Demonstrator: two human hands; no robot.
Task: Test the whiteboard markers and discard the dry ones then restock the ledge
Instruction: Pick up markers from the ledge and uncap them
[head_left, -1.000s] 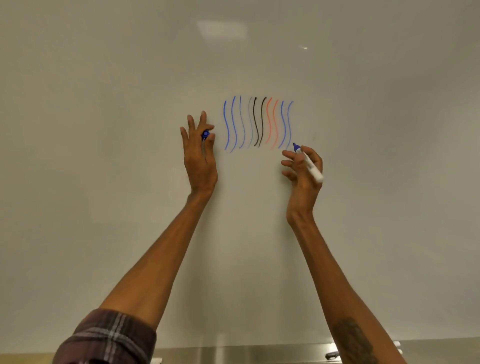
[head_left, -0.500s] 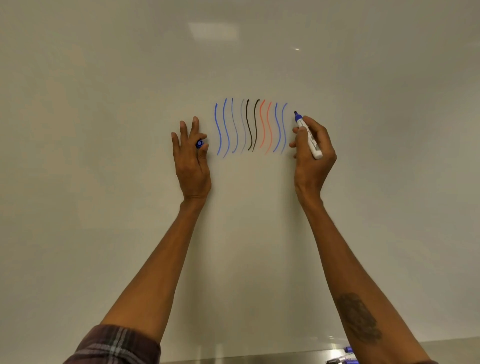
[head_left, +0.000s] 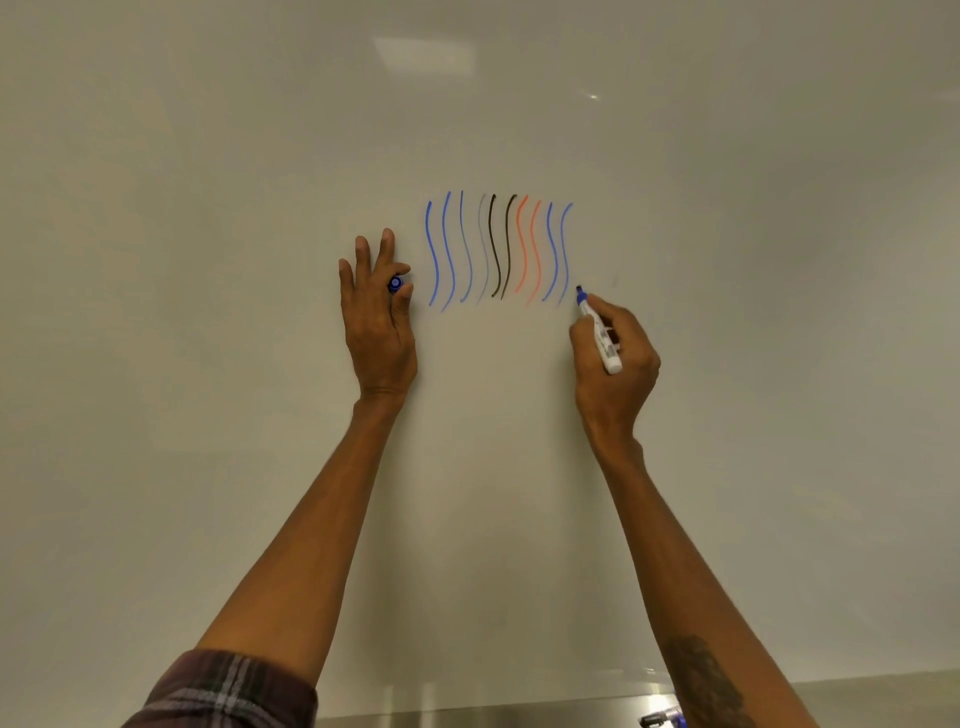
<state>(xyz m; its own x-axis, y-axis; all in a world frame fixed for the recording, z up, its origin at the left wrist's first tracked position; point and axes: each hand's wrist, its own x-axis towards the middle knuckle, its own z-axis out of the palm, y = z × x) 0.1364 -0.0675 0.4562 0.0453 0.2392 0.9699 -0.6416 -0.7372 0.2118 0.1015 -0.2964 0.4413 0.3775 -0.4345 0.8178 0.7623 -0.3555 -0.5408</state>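
Note:
My right hand (head_left: 613, 358) grips an uncapped blue whiteboard marker (head_left: 598, 332), its tip against the whiteboard (head_left: 208, 260) just right of and below a row of wavy test strokes (head_left: 498, 249) in blue, grey, black and red. No fresh line shows beside the tip. My left hand (head_left: 376, 317) rests flat on the board left of the strokes, fingers spread upward, with the blue marker cap (head_left: 396, 283) pinched between thumb and forefinger.
The metal ledge (head_left: 519, 714) runs along the bottom edge of the board. Part of one or two markers (head_left: 660, 719) lies on it beside my right forearm. The rest of the board is bare white surface.
My right hand dropped from the top of the strokes to their lower right end, marker tip on the board. My left hand stayed in place with the cap.

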